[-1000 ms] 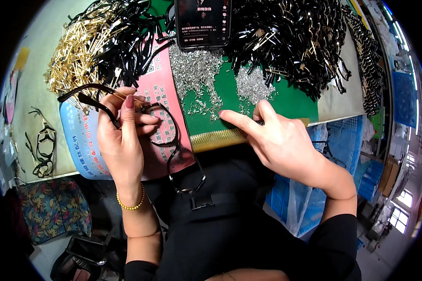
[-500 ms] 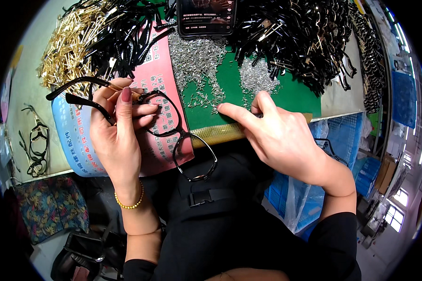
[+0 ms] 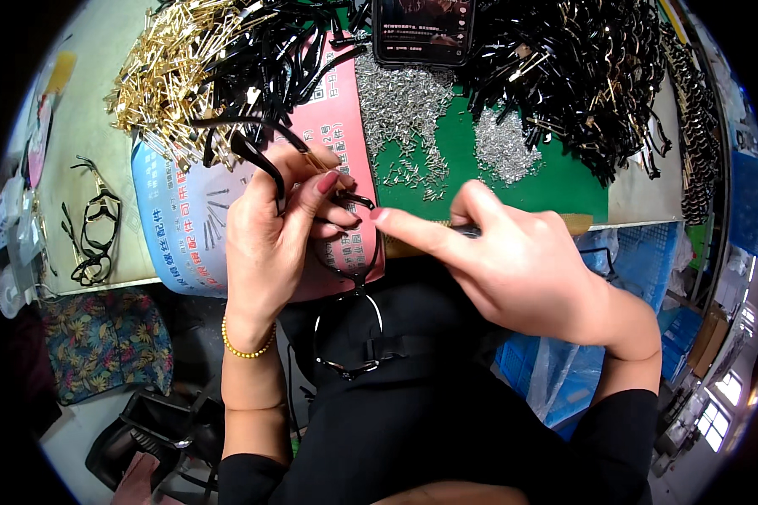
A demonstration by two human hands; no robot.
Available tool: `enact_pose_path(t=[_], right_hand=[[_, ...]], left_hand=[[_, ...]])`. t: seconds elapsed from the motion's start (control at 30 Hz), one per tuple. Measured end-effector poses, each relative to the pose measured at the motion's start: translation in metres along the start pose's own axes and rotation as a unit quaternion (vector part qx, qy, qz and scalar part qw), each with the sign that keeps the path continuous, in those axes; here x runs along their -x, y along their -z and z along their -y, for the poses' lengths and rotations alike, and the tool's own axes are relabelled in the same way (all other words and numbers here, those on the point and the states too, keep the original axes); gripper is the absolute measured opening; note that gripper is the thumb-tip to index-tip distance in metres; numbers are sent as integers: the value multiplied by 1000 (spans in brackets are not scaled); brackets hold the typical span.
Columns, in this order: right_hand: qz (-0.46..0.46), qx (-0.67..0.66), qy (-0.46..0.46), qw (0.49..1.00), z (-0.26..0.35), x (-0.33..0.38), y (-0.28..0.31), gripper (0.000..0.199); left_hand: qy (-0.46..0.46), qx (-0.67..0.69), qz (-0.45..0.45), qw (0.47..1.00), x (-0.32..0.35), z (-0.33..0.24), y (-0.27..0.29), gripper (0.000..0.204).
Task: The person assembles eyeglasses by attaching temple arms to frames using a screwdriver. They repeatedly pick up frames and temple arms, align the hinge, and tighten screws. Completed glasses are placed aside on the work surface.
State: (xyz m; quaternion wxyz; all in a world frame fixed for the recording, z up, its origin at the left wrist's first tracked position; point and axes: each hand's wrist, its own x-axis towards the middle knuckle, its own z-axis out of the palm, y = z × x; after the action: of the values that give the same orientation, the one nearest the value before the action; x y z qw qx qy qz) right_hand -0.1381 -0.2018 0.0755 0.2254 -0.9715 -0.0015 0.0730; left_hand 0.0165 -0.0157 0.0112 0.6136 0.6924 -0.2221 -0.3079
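My left hand (image 3: 282,227) is closed on a black eyeglass frame (image 3: 360,284), which hangs down over my lap with its rims tilted. Between the same fingers are black temples (image 3: 259,162) with gold-coloured parts near the frame, their ends pointing up and left. My right hand (image 3: 522,265) stretches its index finger to the upper corner of the frame, at or very near it. Its other fingers are curled round a dark object (image 3: 466,230), mostly hidden. Whether a small part sits on the fingertip, I cannot tell. Small silver screw-like pieces (image 3: 404,105) lie beyond on a green mat (image 3: 455,126).
Gold temple pieces (image 3: 164,67) and black temples (image 3: 556,76) are heaped at the back. A phone (image 3: 423,32) stands between heaps. A second silver pile (image 3: 507,147) lies right of centre. Another pair of glasses (image 3: 99,223) rests at left, beyond a printed sheet (image 3: 173,227). Blue crates (image 3: 522,370) stand at right.
My right index finger has gone from the silver pieces to the corner of the frame. My left hand has turned the glasses, and the frame now hangs more steeply. The whole view has shifted.
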Motion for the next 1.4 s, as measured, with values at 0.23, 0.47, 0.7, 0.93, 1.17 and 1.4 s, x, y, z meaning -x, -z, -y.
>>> enact_pose_path(t=[0.23,0.47,0.7,0.93,1.17,1.4], right_hand=[[28,41,56,997,-11,-16,-8,60],[29,25,47,998,-9,-18,-7,60],[23,19,49,998,-9,-17,-8,59],[23,22,54,998,-9,-17,-10,61],[42,56,25,997,-5,-18,-9,63],[32,48,39,998,-2,-19,-10,59]], left_hand=[[-8,-46,4,999,2,-4,-6,9],[-183,-215,-13,959,6,10,-10,21],[-177,-182,-41,967,12,19,-13,19],[-114,-197,-37,973,10,7,-11,6],[-70,-70,-60,993,11,12,-12,5],[-287,-276,-90,913,6,17,-18,35]])
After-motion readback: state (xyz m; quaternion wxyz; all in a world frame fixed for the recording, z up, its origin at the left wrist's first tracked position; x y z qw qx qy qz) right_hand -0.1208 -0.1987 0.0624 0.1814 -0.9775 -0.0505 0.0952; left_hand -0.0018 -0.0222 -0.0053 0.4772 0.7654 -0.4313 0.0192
